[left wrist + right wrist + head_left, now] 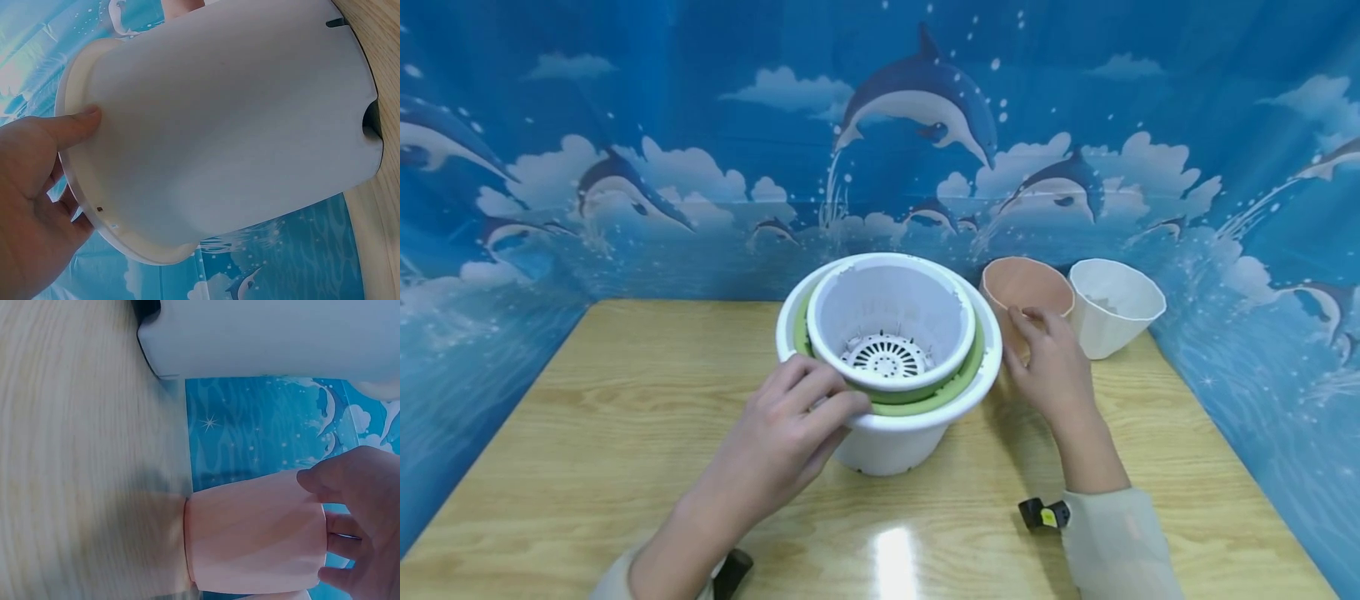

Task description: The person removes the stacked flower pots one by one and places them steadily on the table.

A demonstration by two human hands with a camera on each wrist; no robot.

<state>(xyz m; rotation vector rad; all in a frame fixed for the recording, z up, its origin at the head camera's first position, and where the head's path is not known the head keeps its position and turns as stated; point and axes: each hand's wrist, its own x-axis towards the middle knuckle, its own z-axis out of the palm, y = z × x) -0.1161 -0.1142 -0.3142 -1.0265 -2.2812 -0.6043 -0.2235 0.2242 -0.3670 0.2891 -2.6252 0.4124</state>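
A large white flower pot (887, 450) stands upright on the table, with a green pot (917, 407) nested in it. Innermost sits a smaller white pot (891, 283) with a slotted bottom. My left hand (801, 417) grips the large pot's near-left rim; in the left wrist view the thumb lies on the outside below the rim. To the right, my right hand (1056, 367) holds the near rim of a terracotta-coloured pot (1018, 279). The right wrist view shows the thumb on that pot's outer wall (256, 537) and the other fingers at its rim.
Beside the terracotta-coloured pot, almost touching it, stands another white pot (1112, 329) with something pale inside. All stand on a wood-grain table (625, 417). A blue curtain (700, 167) printed with dolphins surrounds the table's back and sides.
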